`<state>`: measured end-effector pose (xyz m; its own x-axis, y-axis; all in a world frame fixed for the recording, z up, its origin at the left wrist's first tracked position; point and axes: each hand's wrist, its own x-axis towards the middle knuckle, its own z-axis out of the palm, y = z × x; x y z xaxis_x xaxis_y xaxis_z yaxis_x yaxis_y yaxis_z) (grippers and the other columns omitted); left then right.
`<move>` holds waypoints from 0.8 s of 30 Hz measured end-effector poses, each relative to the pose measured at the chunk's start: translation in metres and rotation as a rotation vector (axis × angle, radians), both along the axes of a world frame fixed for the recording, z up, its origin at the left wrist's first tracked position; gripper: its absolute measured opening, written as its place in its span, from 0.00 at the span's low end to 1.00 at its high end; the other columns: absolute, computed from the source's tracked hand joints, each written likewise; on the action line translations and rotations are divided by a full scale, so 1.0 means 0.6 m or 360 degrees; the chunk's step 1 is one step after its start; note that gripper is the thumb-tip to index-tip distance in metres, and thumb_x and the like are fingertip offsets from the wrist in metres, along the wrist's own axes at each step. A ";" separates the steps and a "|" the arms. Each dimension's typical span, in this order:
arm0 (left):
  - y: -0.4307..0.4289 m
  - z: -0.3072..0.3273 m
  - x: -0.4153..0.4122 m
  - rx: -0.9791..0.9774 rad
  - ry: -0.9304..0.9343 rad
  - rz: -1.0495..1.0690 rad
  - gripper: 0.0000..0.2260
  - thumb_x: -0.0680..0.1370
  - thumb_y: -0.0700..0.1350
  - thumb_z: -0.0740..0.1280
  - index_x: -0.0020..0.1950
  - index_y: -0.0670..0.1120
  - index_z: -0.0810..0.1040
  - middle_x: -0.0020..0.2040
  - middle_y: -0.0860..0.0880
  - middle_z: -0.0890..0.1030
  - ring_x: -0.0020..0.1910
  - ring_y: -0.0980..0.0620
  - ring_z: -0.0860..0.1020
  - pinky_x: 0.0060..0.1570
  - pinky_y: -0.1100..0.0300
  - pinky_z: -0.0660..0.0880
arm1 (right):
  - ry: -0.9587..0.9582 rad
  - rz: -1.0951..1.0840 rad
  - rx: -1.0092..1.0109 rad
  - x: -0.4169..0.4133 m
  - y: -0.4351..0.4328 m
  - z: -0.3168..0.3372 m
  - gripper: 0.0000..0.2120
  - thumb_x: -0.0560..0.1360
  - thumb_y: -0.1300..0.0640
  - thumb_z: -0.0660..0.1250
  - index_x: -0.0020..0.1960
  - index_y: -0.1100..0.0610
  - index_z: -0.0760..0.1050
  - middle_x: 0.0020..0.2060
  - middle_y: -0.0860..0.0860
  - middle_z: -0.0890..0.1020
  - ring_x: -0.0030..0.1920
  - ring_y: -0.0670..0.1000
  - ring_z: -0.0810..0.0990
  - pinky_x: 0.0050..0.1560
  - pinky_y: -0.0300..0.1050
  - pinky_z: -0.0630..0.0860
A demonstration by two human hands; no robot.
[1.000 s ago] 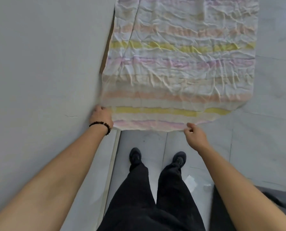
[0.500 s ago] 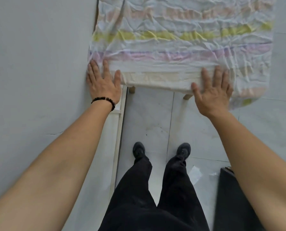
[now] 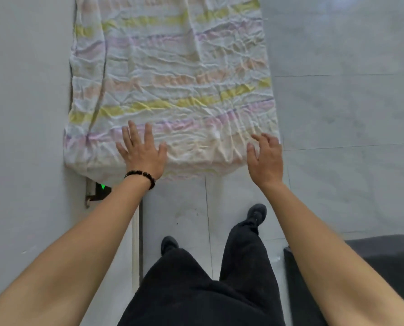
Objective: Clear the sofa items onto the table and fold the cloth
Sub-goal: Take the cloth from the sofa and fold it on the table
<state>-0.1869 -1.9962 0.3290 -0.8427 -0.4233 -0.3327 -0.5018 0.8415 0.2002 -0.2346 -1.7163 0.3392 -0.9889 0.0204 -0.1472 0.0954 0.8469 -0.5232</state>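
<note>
- the striped cloth [image 3: 172,74] lies spread and crumpled, running from the near middle to the far edge of the view; its near edge hangs over whatever it covers
- the left hand [image 3: 143,154] lies flat on the cloth's near edge, fingers straight and spread, holding nothing; a dark bead bracelet [image 3: 141,176] sits on its wrist
- the right hand [image 3: 265,158] is at the cloth's near right corner, fingers loosely bent and gripping nothing; i cannot tell whether it touches the fabric
- the cloth's near edge spans between both hands and extends left of the left hand, close to the grey wall [image 3: 24,114]
</note>
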 end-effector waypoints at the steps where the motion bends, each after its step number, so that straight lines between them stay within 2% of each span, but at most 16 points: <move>1: 0.033 0.005 -0.018 0.0026 0.0001 -0.0032 0.30 0.80 0.59 0.53 0.79 0.51 0.48 0.79 0.42 0.40 0.77 0.42 0.38 0.73 0.38 0.42 | -0.0016 -0.0196 -0.0027 -0.015 0.022 0.000 0.19 0.82 0.51 0.58 0.70 0.56 0.71 0.69 0.56 0.69 0.69 0.57 0.67 0.69 0.50 0.64; 3: 0.100 0.010 -0.059 0.0059 -0.0001 -0.0097 0.31 0.80 0.62 0.51 0.79 0.54 0.45 0.79 0.44 0.38 0.77 0.42 0.37 0.73 0.37 0.41 | -0.0116 -0.0550 -0.0179 -0.060 0.064 -0.005 0.21 0.82 0.50 0.56 0.73 0.56 0.66 0.71 0.57 0.67 0.71 0.57 0.65 0.71 0.51 0.62; 5: 0.162 0.007 -0.103 0.0082 -0.0041 -0.0120 0.32 0.79 0.65 0.50 0.78 0.57 0.42 0.78 0.45 0.36 0.76 0.42 0.35 0.72 0.36 0.40 | -0.0387 -0.0759 -0.0497 -0.117 0.099 -0.022 0.21 0.83 0.49 0.53 0.71 0.57 0.69 0.69 0.56 0.72 0.70 0.57 0.69 0.71 0.52 0.65; 7: 0.223 -0.004 -0.134 0.0100 -0.0136 -0.0057 0.33 0.77 0.69 0.47 0.78 0.59 0.40 0.78 0.45 0.34 0.76 0.41 0.34 0.71 0.34 0.40 | -0.0726 -0.0720 -0.0851 -0.160 0.121 -0.043 0.21 0.82 0.45 0.54 0.59 0.59 0.77 0.60 0.57 0.80 0.62 0.58 0.77 0.66 0.57 0.72; 8: 0.255 -0.013 -0.142 0.0114 -0.0200 -0.0003 0.34 0.76 0.71 0.46 0.77 0.59 0.38 0.78 0.45 0.34 0.76 0.41 0.33 0.70 0.33 0.39 | -0.0813 -0.0652 -0.0936 -0.171 0.131 -0.055 0.24 0.81 0.42 0.56 0.54 0.63 0.78 0.55 0.60 0.82 0.58 0.60 0.80 0.61 0.60 0.75; 10: 0.312 -0.029 -0.148 0.0096 -0.0321 0.0121 0.38 0.73 0.74 0.43 0.76 0.59 0.33 0.77 0.45 0.31 0.74 0.39 0.31 0.69 0.32 0.34 | -0.0847 -0.0563 -0.0960 -0.182 0.156 -0.079 0.26 0.79 0.41 0.60 0.49 0.65 0.79 0.49 0.62 0.83 0.53 0.62 0.81 0.54 0.61 0.78; 12: 0.348 -0.039 -0.157 0.0034 -0.0383 0.0232 0.41 0.70 0.76 0.41 0.75 0.57 0.30 0.76 0.45 0.29 0.74 0.39 0.29 0.68 0.32 0.33 | -0.0817 -0.0446 -0.0900 -0.186 0.186 -0.089 0.21 0.80 0.43 0.61 0.47 0.60 0.81 0.43 0.56 0.84 0.48 0.57 0.82 0.50 0.55 0.80; 14: 0.364 -0.045 -0.169 -0.0001 -0.0416 0.0312 0.44 0.68 0.78 0.40 0.75 0.56 0.29 0.76 0.44 0.29 0.74 0.40 0.29 0.69 0.33 0.34 | -0.0745 -0.0225 -0.0788 -0.191 0.221 -0.096 0.17 0.81 0.45 0.59 0.49 0.56 0.80 0.40 0.50 0.82 0.44 0.51 0.80 0.46 0.48 0.76; 16: 0.373 -0.046 -0.172 -0.0017 -0.0465 0.0326 0.46 0.66 0.80 0.40 0.74 0.56 0.27 0.76 0.44 0.28 0.74 0.41 0.29 0.70 0.34 0.35 | -0.0738 -0.0018 -0.0678 -0.186 0.261 -0.111 0.16 0.82 0.45 0.58 0.50 0.55 0.78 0.39 0.48 0.80 0.41 0.50 0.77 0.42 0.45 0.73; 19: 0.386 -0.043 -0.161 -0.0028 -0.0528 0.0323 0.50 0.63 0.82 0.44 0.73 0.57 0.25 0.75 0.44 0.27 0.74 0.41 0.28 0.70 0.35 0.33 | -0.0935 0.0176 -0.0602 -0.164 0.303 -0.133 0.13 0.82 0.45 0.59 0.48 0.52 0.75 0.37 0.47 0.78 0.40 0.50 0.76 0.41 0.44 0.70; 20: 0.389 -0.044 -0.161 -0.0037 -0.0528 0.0328 0.51 0.62 0.82 0.45 0.73 0.57 0.25 0.75 0.44 0.27 0.74 0.41 0.28 0.69 0.35 0.33 | -0.0965 0.0212 -0.0584 -0.168 0.306 -0.137 0.12 0.81 0.45 0.59 0.50 0.52 0.75 0.39 0.47 0.78 0.43 0.51 0.77 0.42 0.43 0.70; 22: 0.392 -0.045 -0.169 -0.0040 -0.0525 0.0331 0.52 0.61 0.82 0.46 0.73 0.58 0.26 0.75 0.43 0.28 0.74 0.41 0.29 0.69 0.34 0.34 | -0.0807 0.0261 -0.0510 -0.196 0.298 -0.135 0.11 0.81 0.50 0.60 0.61 0.53 0.73 0.53 0.50 0.77 0.55 0.52 0.76 0.53 0.41 0.70; 24: 0.392 -0.044 -0.175 -0.0036 -0.0540 0.0336 0.53 0.61 0.82 0.48 0.74 0.58 0.27 0.76 0.43 0.28 0.74 0.41 0.29 0.70 0.34 0.34 | -0.0523 0.0288 -0.0453 -0.241 0.265 -0.119 0.20 0.82 0.56 0.58 0.73 0.55 0.65 0.69 0.55 0.67 0.69 0.54 0.67 0.68 0.46 0.64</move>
